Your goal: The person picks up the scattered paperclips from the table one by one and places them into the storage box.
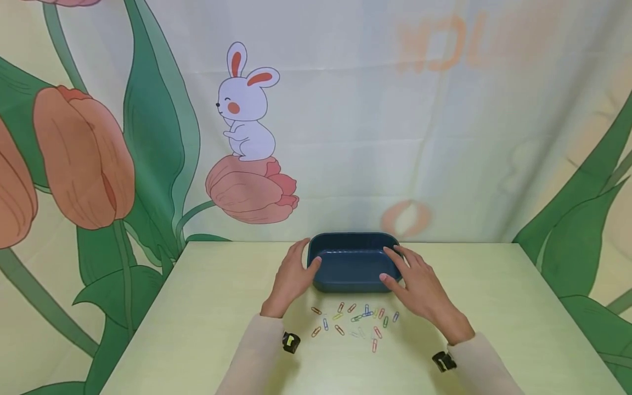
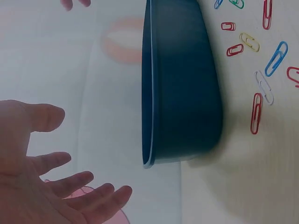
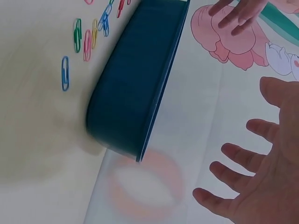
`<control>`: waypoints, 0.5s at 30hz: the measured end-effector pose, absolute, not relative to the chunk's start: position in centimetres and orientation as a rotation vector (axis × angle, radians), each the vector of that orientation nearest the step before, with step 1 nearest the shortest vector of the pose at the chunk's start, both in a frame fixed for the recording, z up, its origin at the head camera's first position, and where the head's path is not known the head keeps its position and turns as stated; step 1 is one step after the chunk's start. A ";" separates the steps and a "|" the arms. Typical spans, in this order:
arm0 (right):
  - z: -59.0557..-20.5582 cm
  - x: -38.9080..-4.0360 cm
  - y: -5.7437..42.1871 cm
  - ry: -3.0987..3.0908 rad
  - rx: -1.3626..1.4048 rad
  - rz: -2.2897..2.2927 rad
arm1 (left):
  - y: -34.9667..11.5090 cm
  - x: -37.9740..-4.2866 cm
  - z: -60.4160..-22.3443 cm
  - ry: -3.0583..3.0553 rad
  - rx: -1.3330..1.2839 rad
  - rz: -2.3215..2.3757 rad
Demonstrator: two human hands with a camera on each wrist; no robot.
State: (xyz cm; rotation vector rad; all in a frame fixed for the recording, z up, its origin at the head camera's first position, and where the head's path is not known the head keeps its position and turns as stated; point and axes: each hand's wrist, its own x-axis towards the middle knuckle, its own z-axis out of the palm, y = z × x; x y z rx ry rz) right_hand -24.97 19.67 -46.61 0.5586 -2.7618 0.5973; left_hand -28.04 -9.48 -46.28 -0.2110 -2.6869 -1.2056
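A dark blue oblong plastic box (image 1: pixel 353 271) stands near the table's back edge, its inside bare in the head view. My left hand (image 1: pixel 292 274) is at its left end, fingers spread and relaxed. On the other side, my right hand (image 1: pixel 419 285) hovers by the right end with loosely bent fingers. Both wrist views show a gap between each hand and the box wall (image 2: pixel 182 84). In front of the box lie several scattered paperclips in red, blue, green, yellow, pink and white, among them a red paperclip (image 2: pixel 256 113) and a blue paperclip (image 3: pixel 65 73).
The pale table (image 1: pixel 207 329) ends just behind the box. A hanging cloth (image 1: pixel 336 137) printed with tulips and a rabbit rises at the back. Dark devices (image 1: pixel 291 342) are worn at both wrists, over light sleeves.
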 end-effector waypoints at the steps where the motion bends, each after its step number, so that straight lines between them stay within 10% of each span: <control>1: -46.7 -24.9 19.7 -2.758 0.563 0.597 | -9.5 -28.1 -46.4 -2.679 -0.199 -1.220; 15: -48.3 -23.5 19.3 -2.701 0.634 0.589 | -10.5 -29.4 -49.4 -2.559 -0.015 -1.532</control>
